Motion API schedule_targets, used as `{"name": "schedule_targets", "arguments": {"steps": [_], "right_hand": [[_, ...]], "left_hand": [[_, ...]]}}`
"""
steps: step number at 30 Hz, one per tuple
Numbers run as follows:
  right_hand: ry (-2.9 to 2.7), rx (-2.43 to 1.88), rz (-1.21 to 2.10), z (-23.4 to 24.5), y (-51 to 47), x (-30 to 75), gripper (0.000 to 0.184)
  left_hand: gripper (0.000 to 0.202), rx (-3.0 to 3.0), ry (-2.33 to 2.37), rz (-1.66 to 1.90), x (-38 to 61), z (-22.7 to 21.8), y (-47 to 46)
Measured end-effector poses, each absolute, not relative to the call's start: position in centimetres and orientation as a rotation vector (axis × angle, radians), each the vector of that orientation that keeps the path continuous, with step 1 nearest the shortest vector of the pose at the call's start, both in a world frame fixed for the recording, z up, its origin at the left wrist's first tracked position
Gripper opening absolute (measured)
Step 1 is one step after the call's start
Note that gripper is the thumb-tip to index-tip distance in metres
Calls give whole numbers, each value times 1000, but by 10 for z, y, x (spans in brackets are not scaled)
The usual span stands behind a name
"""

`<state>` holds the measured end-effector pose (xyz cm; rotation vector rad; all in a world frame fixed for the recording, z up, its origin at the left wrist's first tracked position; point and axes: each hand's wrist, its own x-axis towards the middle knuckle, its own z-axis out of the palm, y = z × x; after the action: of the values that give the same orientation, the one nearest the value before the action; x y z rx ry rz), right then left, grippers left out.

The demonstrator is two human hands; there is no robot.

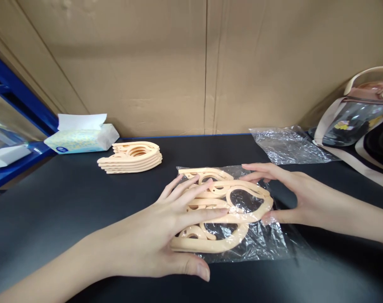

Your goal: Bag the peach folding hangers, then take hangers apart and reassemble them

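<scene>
Several beige folding clothes hangers lie inside a clear plastic bag on the black table. Flat across the left part of the bag rests my left hand, its fingers spread over the hangers and its thumb stretched out along the near edge. My right hand curves around the bag's right side with thumb and fingers wide apart. Its thumb touches the bag near the rounded end of the top hanger, and its fingertips are at the far right corner. A neat stack of similar beige hangers sits farther back on the left.
A tissue pack stands at the back left beside a blue metal frame. Another clear plastic bag lies flat at the back right. Beyond it is a strapped water bottle. A cardboard wall closes off the back.
</scene>
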<state>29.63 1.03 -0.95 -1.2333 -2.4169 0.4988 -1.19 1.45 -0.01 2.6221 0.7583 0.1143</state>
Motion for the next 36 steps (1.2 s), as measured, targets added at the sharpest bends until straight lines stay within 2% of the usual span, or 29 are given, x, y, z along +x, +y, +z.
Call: {"name": "schedule_targets", "arguments": {"steps": [4,7,12,19,28,36], "right_hand": [[-2329,-1229,606,-19,8,285,78],[-2284,-1236,637,-25,6,281,79],[-2349,-1193,670,-20,9,286,70],[-2256,-1171,687,-24,11,284,66],[-2189,-1131,569,-36,7,267,65],[-2151,-1142,682,-39,10,269,66]], "left_hand": [[76,2600,732,109,-15,-2,17],[68,2585,774,174,-17,-5,18],[54,2604,912,352,-17,-10,18],[47,2646,881,406,-15,-12,19],[45,2662,864,431,-12,-11,19],[45,2619,893,446,-13,-15,18]]}}
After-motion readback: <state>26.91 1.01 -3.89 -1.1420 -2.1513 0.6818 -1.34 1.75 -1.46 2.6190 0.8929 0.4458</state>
